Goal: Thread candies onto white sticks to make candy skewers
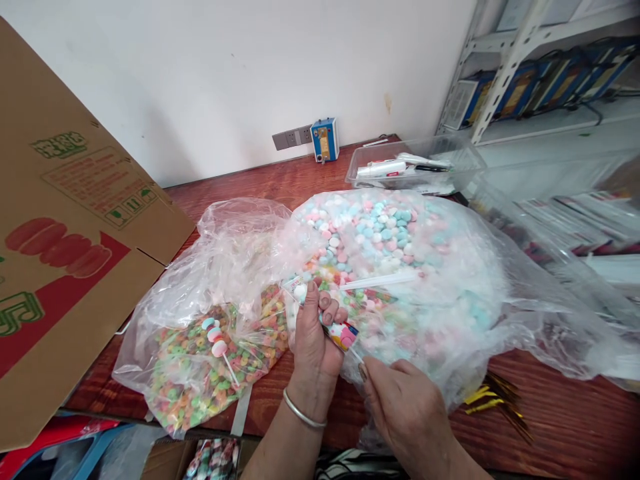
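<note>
1. Left: a candy skewer (218, 347) lies on the bag of rings (183, 383), within your reach.
2. Centre: your left hand (316, 333) curls its fingers around the half-hidden wrapper (344, 335), probably to steady it.
3. Near right: your right hand (406, 395) pinches its stick (357, 355).

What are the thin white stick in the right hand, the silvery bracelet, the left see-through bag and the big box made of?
White stick: likely plastic, smooth and pale, though paper is possible. Bracelet: probably polished metal, from its silvery shine. Left bag: thin, glossy plastic film, it seems; clear and wrinkled. Big box: looks like cardboard, matte brown with printing.
</note>
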Action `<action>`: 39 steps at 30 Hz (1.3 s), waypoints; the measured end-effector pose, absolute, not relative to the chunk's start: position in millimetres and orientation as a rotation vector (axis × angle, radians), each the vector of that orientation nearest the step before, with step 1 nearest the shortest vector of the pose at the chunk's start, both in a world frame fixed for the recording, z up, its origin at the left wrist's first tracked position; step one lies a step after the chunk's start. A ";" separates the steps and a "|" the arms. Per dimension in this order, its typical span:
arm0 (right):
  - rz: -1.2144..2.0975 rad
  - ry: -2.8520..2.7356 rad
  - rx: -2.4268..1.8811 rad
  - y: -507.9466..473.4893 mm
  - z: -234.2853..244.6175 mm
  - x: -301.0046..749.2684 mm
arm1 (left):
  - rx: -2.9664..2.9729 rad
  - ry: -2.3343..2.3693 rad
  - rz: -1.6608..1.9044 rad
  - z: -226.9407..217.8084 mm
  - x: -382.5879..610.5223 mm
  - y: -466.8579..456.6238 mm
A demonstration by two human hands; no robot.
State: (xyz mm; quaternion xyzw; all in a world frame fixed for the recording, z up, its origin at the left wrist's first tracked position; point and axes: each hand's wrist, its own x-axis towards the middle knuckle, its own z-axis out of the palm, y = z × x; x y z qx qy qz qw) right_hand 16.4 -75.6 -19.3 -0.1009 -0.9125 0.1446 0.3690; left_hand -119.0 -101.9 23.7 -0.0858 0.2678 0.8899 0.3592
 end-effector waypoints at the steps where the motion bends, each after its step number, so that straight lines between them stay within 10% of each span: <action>1: 0.365 -2.341 -0.264 -76.1 -19.3 15.7 | -0.210 0.699 2.288 23.6 -115.3 -100.8; 33: 0.196 -2.250 -0.427 -61.1 -15.5 11.2 | 0.667 2.099 1.631 4.5 -78.6 -128.1; 39: 0.611 -2.357 -0.514 -70.0 -21.3 11.5 | 0.658 2.102 1.588 1.0 -84.4 -129.2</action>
